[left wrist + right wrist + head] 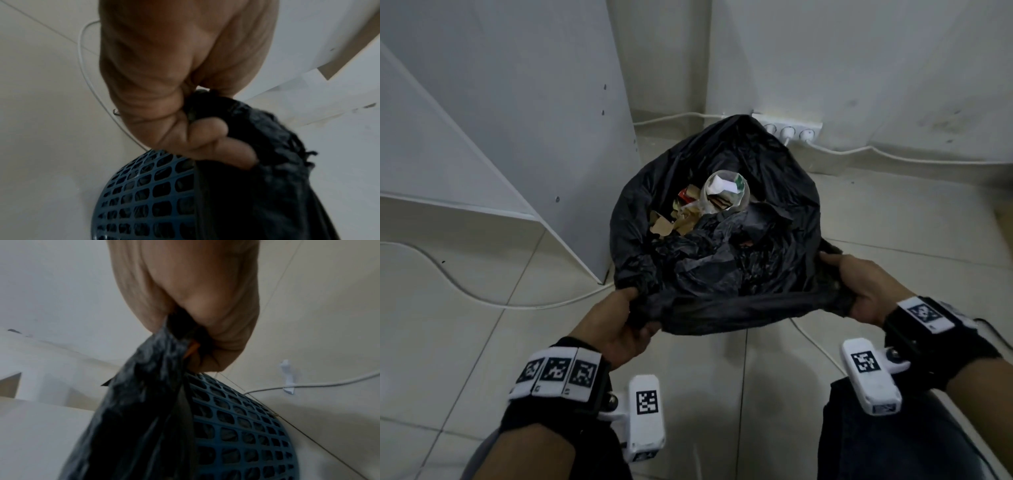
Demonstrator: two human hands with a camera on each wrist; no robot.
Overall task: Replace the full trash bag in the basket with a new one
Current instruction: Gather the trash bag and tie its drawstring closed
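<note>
A full black trash bag stands open on the floor, with paper scraps, cardboard and a clear plastic cup showing inside. My left hand grips the bag's near-left rim, bunched in curled fingers. At the near-right rim my right hand holds bunched plastic in the same way. The rim is stretched between the two hands. A blue lattice basket shows below the bag in both wrist views; the bag hides it in the head view.
A white cabinet stands close on the left. A white power strip lies against the wall behind the bag. White cables run over the tiled floor on both sides. My dark trouser leg is at the bottom right.
</note>
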